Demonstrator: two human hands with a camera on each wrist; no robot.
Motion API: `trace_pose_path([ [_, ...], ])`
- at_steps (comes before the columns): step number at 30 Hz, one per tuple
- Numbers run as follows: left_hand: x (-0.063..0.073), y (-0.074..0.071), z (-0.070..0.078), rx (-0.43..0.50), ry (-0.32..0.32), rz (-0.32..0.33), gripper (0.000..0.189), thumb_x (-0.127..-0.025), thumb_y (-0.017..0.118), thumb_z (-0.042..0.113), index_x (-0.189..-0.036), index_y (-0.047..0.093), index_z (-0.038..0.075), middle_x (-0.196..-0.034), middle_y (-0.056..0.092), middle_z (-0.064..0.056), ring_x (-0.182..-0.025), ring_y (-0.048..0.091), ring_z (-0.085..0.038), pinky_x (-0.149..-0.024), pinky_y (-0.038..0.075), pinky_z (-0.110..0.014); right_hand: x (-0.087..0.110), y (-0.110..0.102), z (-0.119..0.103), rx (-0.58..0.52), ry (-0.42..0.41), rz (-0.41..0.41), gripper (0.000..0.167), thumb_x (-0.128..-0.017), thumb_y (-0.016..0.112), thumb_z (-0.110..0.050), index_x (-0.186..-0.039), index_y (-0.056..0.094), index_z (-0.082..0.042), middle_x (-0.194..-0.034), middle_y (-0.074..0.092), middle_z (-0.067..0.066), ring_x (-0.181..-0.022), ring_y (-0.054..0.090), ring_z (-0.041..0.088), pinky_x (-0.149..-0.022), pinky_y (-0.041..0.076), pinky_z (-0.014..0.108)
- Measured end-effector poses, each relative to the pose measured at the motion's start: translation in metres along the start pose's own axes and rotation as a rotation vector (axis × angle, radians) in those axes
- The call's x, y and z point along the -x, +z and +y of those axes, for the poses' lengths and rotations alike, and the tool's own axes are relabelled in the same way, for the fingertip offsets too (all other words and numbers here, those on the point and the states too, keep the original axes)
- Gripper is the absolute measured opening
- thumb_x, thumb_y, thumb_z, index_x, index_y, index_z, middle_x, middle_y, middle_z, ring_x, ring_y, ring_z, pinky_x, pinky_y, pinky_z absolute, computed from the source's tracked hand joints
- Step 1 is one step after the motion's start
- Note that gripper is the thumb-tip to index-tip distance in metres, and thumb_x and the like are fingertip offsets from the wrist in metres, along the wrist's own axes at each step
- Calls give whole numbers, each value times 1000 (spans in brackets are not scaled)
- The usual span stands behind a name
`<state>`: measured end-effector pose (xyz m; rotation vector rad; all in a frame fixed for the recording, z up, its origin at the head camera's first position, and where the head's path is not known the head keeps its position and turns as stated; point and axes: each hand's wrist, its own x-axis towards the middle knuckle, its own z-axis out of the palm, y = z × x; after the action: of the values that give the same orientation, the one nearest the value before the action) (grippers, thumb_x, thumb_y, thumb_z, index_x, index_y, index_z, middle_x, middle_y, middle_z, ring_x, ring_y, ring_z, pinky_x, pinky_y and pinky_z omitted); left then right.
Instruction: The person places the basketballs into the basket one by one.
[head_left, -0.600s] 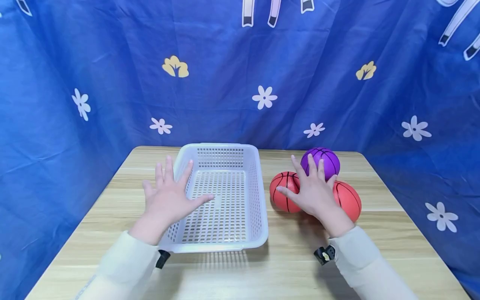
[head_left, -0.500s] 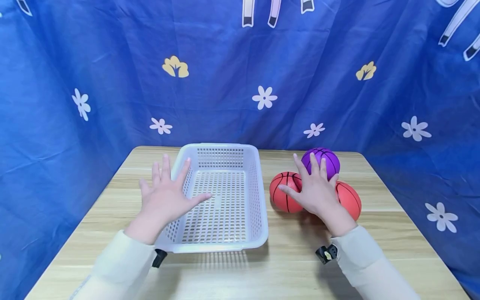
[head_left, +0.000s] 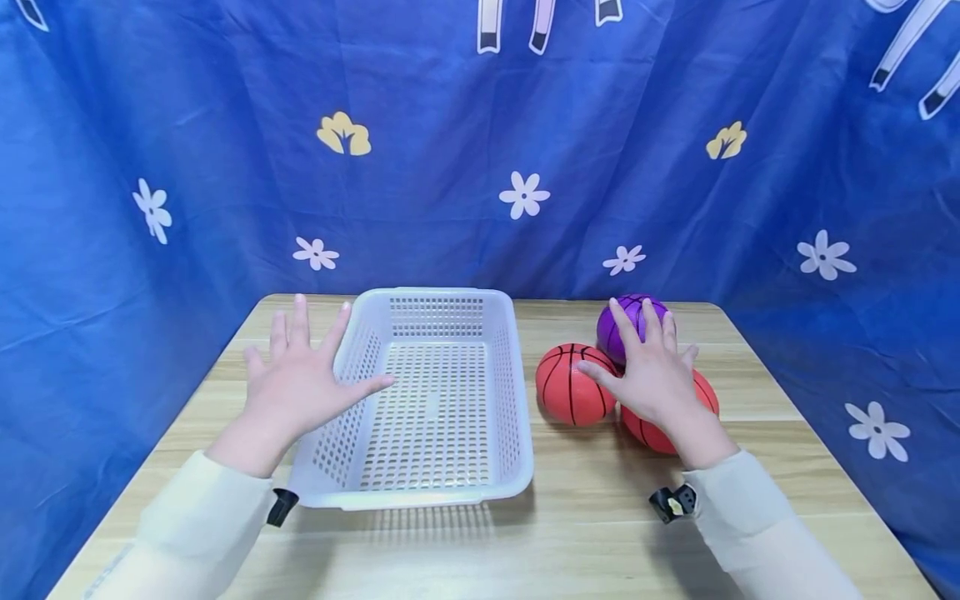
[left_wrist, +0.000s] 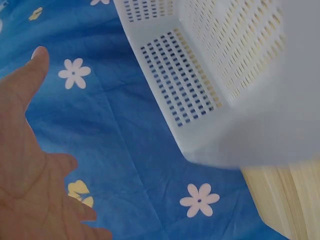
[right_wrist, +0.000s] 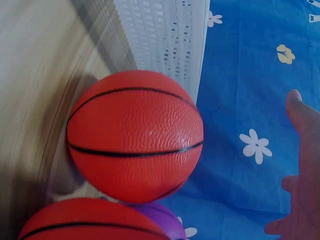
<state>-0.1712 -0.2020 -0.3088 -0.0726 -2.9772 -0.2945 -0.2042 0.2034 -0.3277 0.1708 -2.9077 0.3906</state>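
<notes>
In the head view a white plastic basket (head_left: pixel 522 417) with slotted walls and floor stands on the table, nothing lying in it. My left hand (head_left: pixel 296 387) hovers above its left rim, fingers spread straight, holding nothing. Three toy basketballs sit together to the basket's right: a red ball (head_left: pixel 567 392), a second red ball (head_left: pixel 647 433) partly behind my hand, and a purple ball (head_left: pixel 611 333) at the back. Over them is my right hand (head_left: pixel 660 379), fingers spread, gripping nothing. In the right wrist view this hand (right_wrist: pixel 307 170) appears apart from the nearer red ball (right_wrist: pixel 135 130).
The light wooden table (head_left: pixel 585 533) carries the basket and balls. A blue curtain (head_left: pixel 435 167) with flowers hangs behind the table and along both sides. A black wrist strap (head_left: pixel 282 507) shows at the left sleeve, another strap (head_left: pixel 672 503) at the right.
My hands have moved apart: the left hand has shifted left toward the basket's outer rim, the right hand slightly right over the balls. Basket and balls stay put; the view has shifted slightly.
</notes>
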Motion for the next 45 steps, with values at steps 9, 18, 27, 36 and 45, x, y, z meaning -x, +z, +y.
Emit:
trace_pose_path([
  [9,-4,-5,-19,-16,-1,-1,115,-70,44,87,-154,9,16,-150,-23,-27,-134,-19,-49,-91,-4,-79,4,-4,24,3,30,11,101,-80,51,-74,-155,8,-22,-154,3,28,-135,-3,54,-88,4,82],
  [18,-3,-3,-42,23,-36,-7,116,-69,47,86,-154,8,16,-151,-22,-27,-134,-14,-52,-92,-3,-78,14,-7,54,-2,83,6,102,-80,48,-76,-155,4,-21,-153,2,31,-135,-4,55,-86,8,83],
  [27,2,2,-61,81,-52,-43,113,-72,50,82,-154,8,15,-150,-21,-28,-133,-11,-55,-90,-1,-79,26,-9,84,2,112,28,101,-82,50,-73,-155,5,-19,-151,3,33,-132,-3,59,-86,9,83],
  [36,0,14,-81,160,-42,-112,105,-82,51,72,-153,1,13,-148,-6,-38,-131,2,-60,-92,11,-77,37,-5,104,-68,107,19,100,-84,56,-65,-154,3,-18,-151,4,34,-130,6,62,-86,16,81],
  [45,-3,21,-88,283,-4,-118,102,-85,59,61,-150,13,-2,-146,19,-37,-128,21,-57,-95,23,-71,44,4,123,-171,58,-24,100,-85,62,-55,-154,2,-14,-148,10,37,-129,14,61,-84,23,80],
])
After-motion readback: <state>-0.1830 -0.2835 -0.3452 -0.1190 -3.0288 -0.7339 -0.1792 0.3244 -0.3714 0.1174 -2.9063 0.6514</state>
